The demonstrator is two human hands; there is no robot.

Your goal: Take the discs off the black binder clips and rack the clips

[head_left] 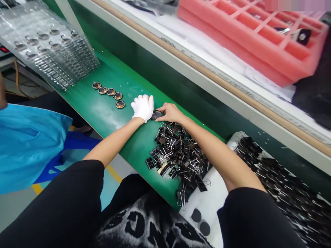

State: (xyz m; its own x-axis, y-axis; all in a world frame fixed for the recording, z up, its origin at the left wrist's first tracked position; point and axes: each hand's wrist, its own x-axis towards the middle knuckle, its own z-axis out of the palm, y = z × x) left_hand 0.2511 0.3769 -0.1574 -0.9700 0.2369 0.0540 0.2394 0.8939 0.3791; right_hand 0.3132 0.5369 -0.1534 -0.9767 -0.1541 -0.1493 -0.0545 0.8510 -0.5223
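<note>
My left hand (pixel 143 107), in a white glove, rests low over the green bench with its fingers curled in. What lies under those fingers is hidden. Bare-fingered, my right hand (pixel 169 113) pinches a black binder clip (pixel 156 114) right beside the glove. Just below my right hand spreads a heap of black binder clips (pixel 178 148) with silver wire handles. To the left of the glove, several round watch-like pieces (pixel 111 92) with dark faces and metal rims lie in a slanting row.
Clear plastic trays (pixel 74 58) are stacked at the far left, round pieces on top. A white sheet (pixel 212 193) with two black discs lies at right, near rows of more black clips (pixel 289 193). Above runs a shelf edge (pixel 207 74) with a pink foam box (pixel 245 44). A blue-clothed person (pixel 28 137) sits left.
</note>
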